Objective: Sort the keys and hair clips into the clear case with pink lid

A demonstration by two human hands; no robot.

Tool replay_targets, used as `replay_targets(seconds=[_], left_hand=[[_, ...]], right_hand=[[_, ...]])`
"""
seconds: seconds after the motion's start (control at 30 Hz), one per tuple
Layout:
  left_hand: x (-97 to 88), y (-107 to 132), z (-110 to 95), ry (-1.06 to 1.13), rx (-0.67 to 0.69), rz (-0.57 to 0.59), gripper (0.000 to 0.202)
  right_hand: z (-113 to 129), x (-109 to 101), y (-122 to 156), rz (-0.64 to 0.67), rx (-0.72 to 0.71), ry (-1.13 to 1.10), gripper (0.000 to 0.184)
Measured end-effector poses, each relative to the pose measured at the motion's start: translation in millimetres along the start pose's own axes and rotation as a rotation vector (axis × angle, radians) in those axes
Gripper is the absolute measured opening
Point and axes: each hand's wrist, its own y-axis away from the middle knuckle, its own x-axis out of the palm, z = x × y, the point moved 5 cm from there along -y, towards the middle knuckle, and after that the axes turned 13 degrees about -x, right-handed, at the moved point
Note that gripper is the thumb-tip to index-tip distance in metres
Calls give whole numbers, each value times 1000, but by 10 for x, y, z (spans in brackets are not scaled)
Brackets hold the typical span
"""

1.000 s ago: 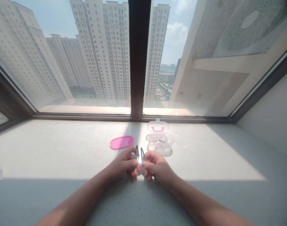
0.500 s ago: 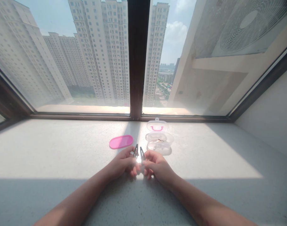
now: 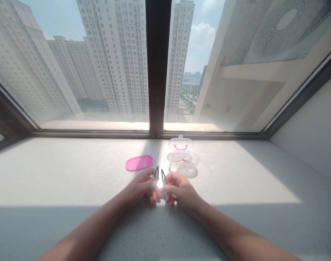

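Observation:
In the middle of the sill, my left hand [image 3: 143, 186] pinches a dark snap hair clip [image 3: 156, 172], its narrow end pointing up and away from me. Close beside it, my right hand [image 3: 181, 188] pinches a second dark hair clip [image 3: 163, 175]. The two clips stand side by side with a small gap between them, and bright glare shows between the hands. Fingers cover the lower part of both clips. Beyond my left hand lies a flat pink oval tray [image 3: 139, 163]. Past my right hand stands an open clear plastic case [image 3: 185, 166] with small items inside, too unclear to name.
The raised lid of the case [image 3: 181, 144] carries a pink handle and leans near the window frame [image 3: 156, 72]. Everything rests on a pale speckled sill [image 3: 73, 170], crossed by sunlight and shadow. A white wall [image 3: 312, 127] bounds the right side.
Both hands keep their grip on the hair clips, with hardly any movement. The whole view has shifted very slightly.

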Motion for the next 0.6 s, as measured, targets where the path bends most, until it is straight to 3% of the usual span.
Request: replay_targets(seconds=[0.6], left_hand=[[21,34,-28,-34,-18,-8,12]], right_hand=[[19,-8,11,-25,-17,5,12]])
